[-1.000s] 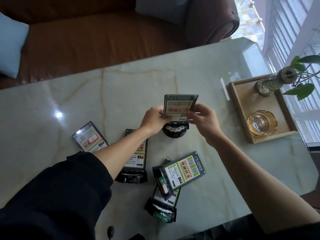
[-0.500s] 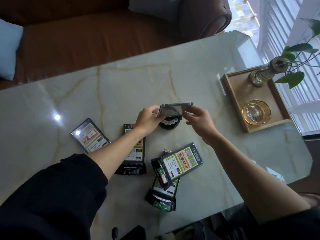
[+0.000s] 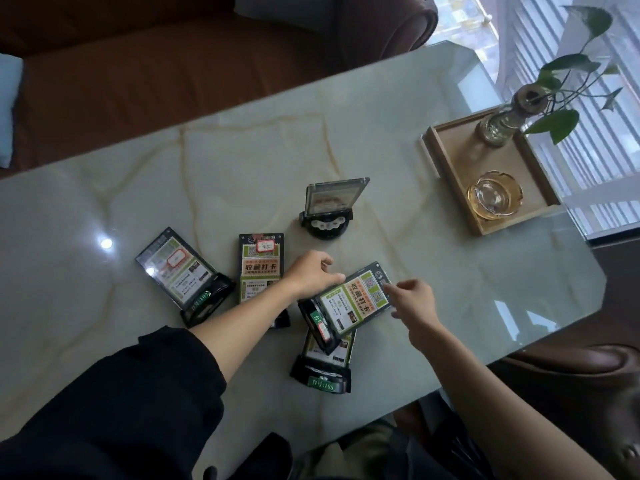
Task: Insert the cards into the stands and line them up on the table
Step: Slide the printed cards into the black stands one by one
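One card stand [image 3: 329, 206] is upright on the marble table [image 3: 242, 161], a clear-framed card set in its black base. Several others lie flat nearer to me: one at the left [image 3: 180, 271], one in the middle [image 3: 261, 268] partly under my left forearm, one at the front [image 3: 323, 368], and a green card stand [image 3: 349, 303] lying across that front one. My left hand [image 3: 310, 277] touches the upper left edge of this green card stand, fingers apart. My right hand [image 3: 412, 299] touches its right edge, fingers spread.
A wooden tray [image 3: 450, 171] at the right holds a glass ashtray [image 3: 493, 199] and a glass vase with a leafy plant [image 3: 502, 123]. A brown leather sofa [image 3: 156, 74] runs behind the table. The table's near edge cuts diagonally at the lower right.
Both hands let go of the card, which now stands upright in its base. They moved back toward me and reached the green card stand lying flat.
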`<state>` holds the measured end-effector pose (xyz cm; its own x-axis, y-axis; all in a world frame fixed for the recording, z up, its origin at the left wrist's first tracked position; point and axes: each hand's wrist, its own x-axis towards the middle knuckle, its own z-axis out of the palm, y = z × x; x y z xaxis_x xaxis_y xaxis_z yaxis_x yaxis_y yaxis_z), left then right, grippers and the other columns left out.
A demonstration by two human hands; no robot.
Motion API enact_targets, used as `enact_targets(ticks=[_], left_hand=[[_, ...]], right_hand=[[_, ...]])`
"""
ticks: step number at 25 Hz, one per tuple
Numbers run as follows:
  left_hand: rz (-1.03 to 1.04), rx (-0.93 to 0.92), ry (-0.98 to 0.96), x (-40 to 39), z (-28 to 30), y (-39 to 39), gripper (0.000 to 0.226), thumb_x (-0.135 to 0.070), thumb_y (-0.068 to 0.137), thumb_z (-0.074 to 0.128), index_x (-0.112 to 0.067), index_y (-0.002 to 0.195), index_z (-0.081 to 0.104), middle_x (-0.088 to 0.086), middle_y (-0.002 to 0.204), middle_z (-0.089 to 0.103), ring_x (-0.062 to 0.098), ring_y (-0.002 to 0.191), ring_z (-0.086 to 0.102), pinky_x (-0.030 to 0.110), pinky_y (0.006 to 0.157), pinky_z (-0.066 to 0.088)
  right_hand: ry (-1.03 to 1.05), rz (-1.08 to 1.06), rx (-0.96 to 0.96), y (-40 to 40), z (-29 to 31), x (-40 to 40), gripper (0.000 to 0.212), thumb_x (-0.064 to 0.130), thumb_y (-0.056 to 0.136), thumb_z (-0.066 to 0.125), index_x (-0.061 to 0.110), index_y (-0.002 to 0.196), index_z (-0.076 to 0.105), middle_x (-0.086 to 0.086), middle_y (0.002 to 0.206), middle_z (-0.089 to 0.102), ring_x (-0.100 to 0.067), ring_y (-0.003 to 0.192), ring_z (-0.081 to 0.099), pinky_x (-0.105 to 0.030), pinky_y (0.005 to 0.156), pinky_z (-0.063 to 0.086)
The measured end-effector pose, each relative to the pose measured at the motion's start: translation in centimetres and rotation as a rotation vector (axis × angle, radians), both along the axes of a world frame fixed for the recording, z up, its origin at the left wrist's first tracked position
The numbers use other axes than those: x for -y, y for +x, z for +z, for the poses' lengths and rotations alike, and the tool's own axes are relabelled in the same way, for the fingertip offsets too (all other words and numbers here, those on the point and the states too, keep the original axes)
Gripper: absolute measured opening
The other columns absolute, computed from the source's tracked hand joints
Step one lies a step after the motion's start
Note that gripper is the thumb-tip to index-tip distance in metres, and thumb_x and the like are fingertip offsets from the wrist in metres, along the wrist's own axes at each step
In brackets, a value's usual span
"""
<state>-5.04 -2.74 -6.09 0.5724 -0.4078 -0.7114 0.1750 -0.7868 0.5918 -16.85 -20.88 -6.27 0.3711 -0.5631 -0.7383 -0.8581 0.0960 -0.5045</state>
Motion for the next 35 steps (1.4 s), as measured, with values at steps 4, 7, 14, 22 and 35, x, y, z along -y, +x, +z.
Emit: enact_targets(ticks=[4,7,14,22,35], left_hand=[[-0.092,-0.007,-0.013,0.5,-0.7,-1.2,0.059,-0.031,0.082,0.079,-0.007,0.132,0.06,0.008,0.127,0.066,0.022,0.115,0.063,0.034,0.103,0.048],[-0.118,-0.005,-0.041,0.8,-0.9,-1.6,0.045,-0.024,0.084,0.077,-0.006,0.124,0.065,0.009,0.124,0.069,0.022,0.112,0.066,0.037,0.101,0.05],[-0.034,0.03,-0.186,1.7,1.9,-0.3,0.017,-0.028,0.087,0.072,-0.02,0.103,0.071,-0.002,0.097,0.074,0.015,0.09,0.07,0.041,0.084,0.059],[0.227,0.198,-0.376,5.8,4.9,2.4,0.018,-0.03,0.08,0.081,-0.017,0.088,0.07,0.0,0.085,0.071,0.017,0.079,0.064,0.035,0.074,0.055],[0.218,0.188,-0.351,4.5,3.7,1.2,0.022,-0.038,0.087,0.073,-0.025,0.104,0.071,-0.006,0.103,0.072,0.011,0.103,0.064,0.033,0.097,0.049]], right_hand=[[0.323,-0.208,-0.047,-2.7,-0.4,-1.7,0.017,0.017,0.089,0.071,0.0,0.091,0.07,-0.005,0.069,0.065,-0.019,0.062,0.061,-0.029,0.057,0.052],[0.468,-0.352,0.011,-3.2,-0.7,-2.5,0.011,0.011,0.09,0.069,0.002,0.097,0.069,-0.007,0.077,0.071,-0.018,0.068,0.066,-0.028,0.062,0.05],[0.317,-0.199,0.265,-1.1,3.3,-0.1,0.011,0.014,0.09,0.07,0.009,0.095,0.062,-0.012,0.093,0.071,-0.021,0.079,0.066,-0.038,0.072,0.058],[0.013,0.129,0.575,4.8,7.5,5.2,0.017,0.007,0.091,0.067,0.023,0.093,0.074,0.0,0.088,0.073,-0.017,0.082,0.064,-0.036,0.072,0.054],[-0.017,0.147,0.512,4.2,5.4,5.0,0.035,0.013,0.091,0.068,0.007,0.126,0.064,-0.006,0.105,0.071,0.0,0.081,0.068,-0.019,0.065,0.05]])
